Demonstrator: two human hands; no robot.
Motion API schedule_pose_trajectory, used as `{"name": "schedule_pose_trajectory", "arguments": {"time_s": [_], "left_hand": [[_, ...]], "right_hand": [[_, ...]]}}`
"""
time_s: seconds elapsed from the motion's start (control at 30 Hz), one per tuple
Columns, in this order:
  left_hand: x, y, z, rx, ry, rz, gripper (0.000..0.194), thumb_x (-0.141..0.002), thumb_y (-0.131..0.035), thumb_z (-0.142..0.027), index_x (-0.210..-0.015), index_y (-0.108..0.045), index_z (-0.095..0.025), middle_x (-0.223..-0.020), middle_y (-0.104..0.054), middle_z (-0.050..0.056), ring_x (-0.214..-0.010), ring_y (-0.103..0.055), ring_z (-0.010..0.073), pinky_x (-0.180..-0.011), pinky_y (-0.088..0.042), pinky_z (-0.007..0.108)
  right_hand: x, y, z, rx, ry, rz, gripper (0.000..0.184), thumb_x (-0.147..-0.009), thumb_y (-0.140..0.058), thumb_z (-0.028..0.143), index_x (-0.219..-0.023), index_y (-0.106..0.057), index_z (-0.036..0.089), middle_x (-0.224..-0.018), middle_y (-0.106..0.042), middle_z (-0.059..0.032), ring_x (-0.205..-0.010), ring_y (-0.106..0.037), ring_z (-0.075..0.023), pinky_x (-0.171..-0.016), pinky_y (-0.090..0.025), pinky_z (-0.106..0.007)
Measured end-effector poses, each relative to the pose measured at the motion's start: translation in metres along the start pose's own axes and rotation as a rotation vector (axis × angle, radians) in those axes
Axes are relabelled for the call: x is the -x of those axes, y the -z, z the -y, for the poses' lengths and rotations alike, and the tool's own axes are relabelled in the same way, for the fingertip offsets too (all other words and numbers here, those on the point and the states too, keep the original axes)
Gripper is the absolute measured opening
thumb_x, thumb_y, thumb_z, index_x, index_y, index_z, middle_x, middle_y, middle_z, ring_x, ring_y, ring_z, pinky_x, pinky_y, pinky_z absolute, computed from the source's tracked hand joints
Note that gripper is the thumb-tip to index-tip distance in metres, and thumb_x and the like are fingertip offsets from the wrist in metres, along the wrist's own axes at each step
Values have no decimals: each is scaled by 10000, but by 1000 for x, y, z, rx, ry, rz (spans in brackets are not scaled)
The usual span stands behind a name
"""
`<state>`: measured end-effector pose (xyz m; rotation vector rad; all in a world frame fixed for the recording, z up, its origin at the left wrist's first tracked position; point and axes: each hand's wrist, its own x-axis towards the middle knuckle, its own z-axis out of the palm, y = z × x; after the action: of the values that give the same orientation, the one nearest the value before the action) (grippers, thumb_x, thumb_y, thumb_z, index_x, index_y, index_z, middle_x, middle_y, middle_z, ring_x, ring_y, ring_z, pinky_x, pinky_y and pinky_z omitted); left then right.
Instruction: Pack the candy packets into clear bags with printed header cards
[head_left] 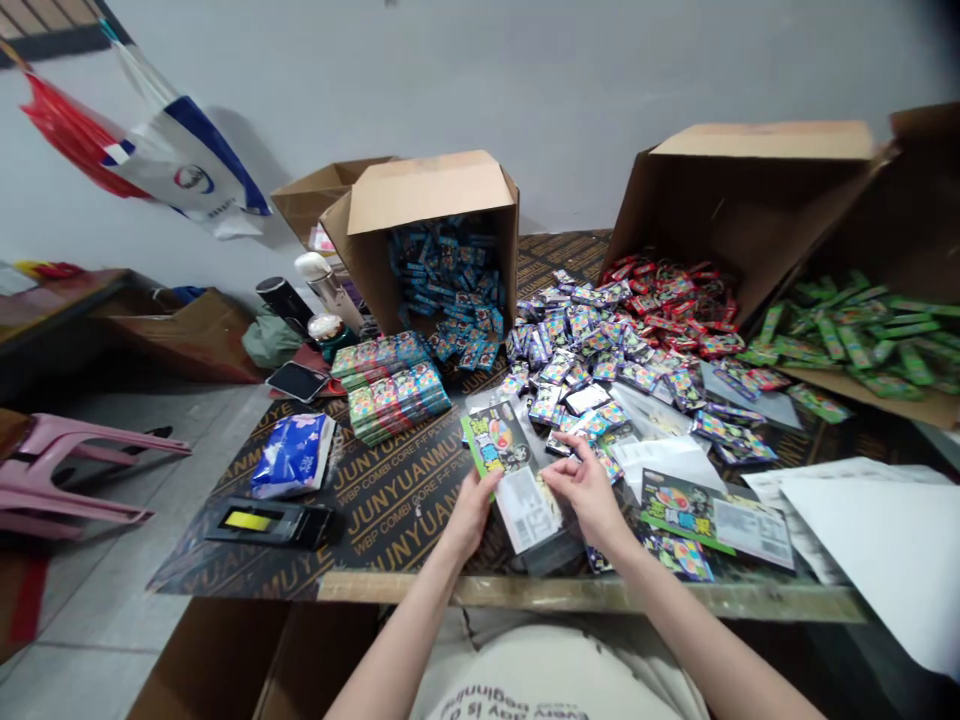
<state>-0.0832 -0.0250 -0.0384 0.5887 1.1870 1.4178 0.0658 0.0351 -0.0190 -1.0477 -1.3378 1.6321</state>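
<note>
My left hand point(472, 510) grips a flat printed packet point(526, 508) by its left edge, thumb on top. The packet is black and green with a cartoon print at its upper part and a pale barcode label below. At its right edge, my right hand point(585, 490) is closed in a pinch, with thumb and index fingertip together. Another packet of the same print point(716, 518) lies to the right of my right hand. Beyond both hands spreads a heap of small purple-and-white sachets point(574, 335).
Open cartons hold blue sachets point(450, 275), red sachets point(679, 300) and green sachets point(862, 330). Stacked sachets point(394, 390) stand left, near a phone point(298, 381), tissue pack point(292, 453) and black tape dispenser point(268, 523). White sheets point(885, 550) cover the right corner. A pink stool point(75, 470) stands left.
</note>
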Motion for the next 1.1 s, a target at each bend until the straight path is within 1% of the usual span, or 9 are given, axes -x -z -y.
{"name": "schedule_pose_trajectory", "arguments": {"time_s": [0.13,0.23,0.33,0.47,0.57,0.67,0.83,1.0,1.1], "left_hand": [[15,-21,-12,320,160,169,715,-755,-350,-662,-1134,-565,-96,-1057,-650,144,-1030,-583,280,-939,-403,418],[25,-30,-20,318,149,242,625,-751,-419,-582,-1121,-581,-106,-1025,-660,124,-1010,-583,272,-935,-393,399],[36,-31,-25,159,175,318,509,-702,-577,-434,-1108,-595,-128,-1029,-656,95,-1026,-558,273,-938,-375,381],[43,-29,-27,0,158,413,517,-661,-644,-365,-1131,-590,-158,-1143,-604,78,-1128,-473,296,-973,-324,399],[40,-29,-27,32,138,465,658,-633,-671,-361,-1242,-505,-176,-1272,-518,82,-1200,-408,309,-1005,-285,418],[42,-30,-34,27,105,490,764,-576,-729,-301,-1281,-461,-181,-1314,-479,79,-1236,-369,306,-1037,-243,409],[55,-33,-49,-139,54,489,764,-561,-758,-262,-1265,-473,-181,-1285,-501,76,-1197,-412,297,-1028,-267,401],[58,-28,-47,-256,94,343,385,-676,-673,-294,-1017,-628,-122,-946,-664,61,-925,-570,240,-871,-398,338],[53,-25,-45,-156,78,234,309,-684,-649,-266,-964,-649,-137,-902,-677,39,-863,-587,205,-828,-415,300]], "right_hand": [[17,-10,0,311,77,-37,556,-682,-664,322,-1162,-399,227,-671,-568,21,-645,-565,-189,-683,-465,-368],[20,-5,7,651,390,-231,621,-625,-721,328,-1169,-438,224,-959,-572,-68,-909,-536,-254,-847,-408,-452],[19,6,24,705,606,-255,589,-652,-711,334,-1160,-435,220,-1099,-510,-96,-1034,-478,-264,-905,-373,-447],[14,18,45,593,594,-76,570,-669,-706,346,-1140,-412,220,-984,-529,-62,-931,-513,-222,-830,-410,-378],[9,24,59,574,587,75,319,-663,-716,342,-870,-512,209,-794,-525,-16,-771,-509,-180,-705,-412,-313],[5,29,72,604,625,403,215,-676,-712,333,-668,-551,191,-719,-562,-13,-728,-517,-162,-689,-393,-291],[7,32,83,734,473,799,342,-665,-713,385,-945,-621,212,-859,-632,-21,-829,-528,-180,-758,-404,-292],[6,25,78,780,400,660,557,-619,-740,347,-1125,-542,225,-968,-600,-40,-885,-484,-211,-770,-416,-319],[3,18,68,621,390,337,556,-593,-758,340,-1097,-547,241,-999,-584,-38,-944,-489,-217,-835,-400,-343]]}}
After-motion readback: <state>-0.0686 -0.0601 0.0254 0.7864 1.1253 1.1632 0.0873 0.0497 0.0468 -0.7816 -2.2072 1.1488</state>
